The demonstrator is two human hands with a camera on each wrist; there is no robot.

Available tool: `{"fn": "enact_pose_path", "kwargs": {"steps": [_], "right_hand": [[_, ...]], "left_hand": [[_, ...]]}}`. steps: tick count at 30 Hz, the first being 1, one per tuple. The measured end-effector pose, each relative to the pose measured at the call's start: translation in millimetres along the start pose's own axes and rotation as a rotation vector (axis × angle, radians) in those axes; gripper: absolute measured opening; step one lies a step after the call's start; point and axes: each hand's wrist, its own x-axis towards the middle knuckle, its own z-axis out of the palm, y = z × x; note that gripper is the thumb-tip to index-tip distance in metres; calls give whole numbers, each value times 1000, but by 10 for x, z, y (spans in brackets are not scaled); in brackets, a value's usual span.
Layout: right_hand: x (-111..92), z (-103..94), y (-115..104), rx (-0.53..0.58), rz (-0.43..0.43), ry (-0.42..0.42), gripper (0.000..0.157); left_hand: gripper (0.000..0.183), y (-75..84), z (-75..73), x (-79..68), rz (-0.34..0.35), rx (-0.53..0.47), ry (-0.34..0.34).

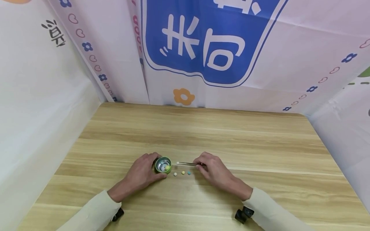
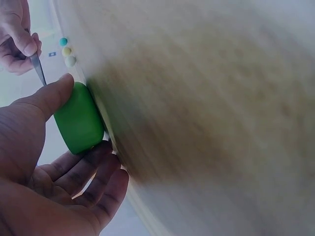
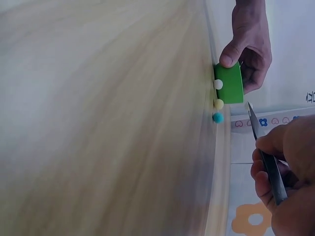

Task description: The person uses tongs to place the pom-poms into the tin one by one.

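My left hand [image 1: 142,171] holds a small round green tin [image 2: 78,120] between thumb and fingers as it stands on the table. The tin's silvery inside holds several small balls, a yellow one and pale ones among them. In my right hand [image 1: 215,170] is a pair of metal tweezers [image 1: 189,164], pointing left toward the tin. A small whitish ball [image 1: 177,163] sits at the tweezer tips, just right of the tin's rim. Three little balls lie in a row on the table: white [image 1: 175,174], yellow [image 1: 183,172] and blue-green [image 1: 189,173].
The wood-grain table [image 1: 202,134] stretches out around both hands. Behind it hangs a white printed cloth with a blue sign [image 1: 185,61] and an orange flower [image 1: 184,97]. White cloth walls [image 1: 43,106] stand at the left and right sides.
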Motion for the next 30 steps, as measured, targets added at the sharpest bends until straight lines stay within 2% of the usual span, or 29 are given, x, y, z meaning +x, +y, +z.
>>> {"fn": "enact_pose_path", "kwargs": {"steps": [21, 30], "right_hand": [[107, 122, -104, 22, -51, -21, 21], [117, 163, -123, -2, -22, -72, 21]], "left_hand": [[55, -2, -5, 5, 11, 0, 3], [54, -10, -2, 4, 14, -2, 0]]}}
